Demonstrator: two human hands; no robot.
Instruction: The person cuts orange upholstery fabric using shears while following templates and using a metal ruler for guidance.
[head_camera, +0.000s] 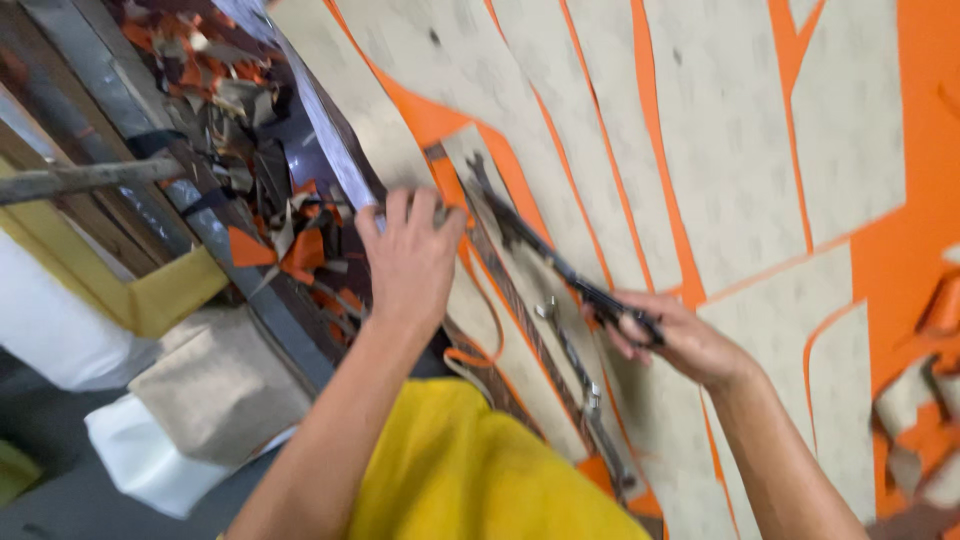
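The right hand (672, 340) is curled tight around the dark handles of a pair of long scissors (556, 262), fingers wrapped over them and thumb on top. The left hand (410, 262) lies palm down with the fingers bent over the near edge of a beige cut piece (500, 300), pressing it to the table; it is half closed rather than spread, and motion blur hides whether the fingertips pinch anything underneath.

The scissors run on a slant, handles low and right in the grip, blades reaching up and left toward the table's edge. Their long axis follows the narrow beige strip they lie over, and the tip ends just beside the left hand's fingers (whether the blades are parted or together I cannot tell, the picture is smeared there).

A thin orange offcut strip (478, 345) loops down from the sheet between the two wrists.

The work surface is a large orange sheet (915, 150) covered with beige pattern pieces (720, 140) set close together, thin orange gaps between them. Along the left edge runs a grey metal rail (130, 130), and past it a trough of orange, beige and dark scraps (250, 190). Lower left sit folded beige cloth (215, 385) and white material (50, 320). A yellow garment (470, 470) fills the bottom centre.
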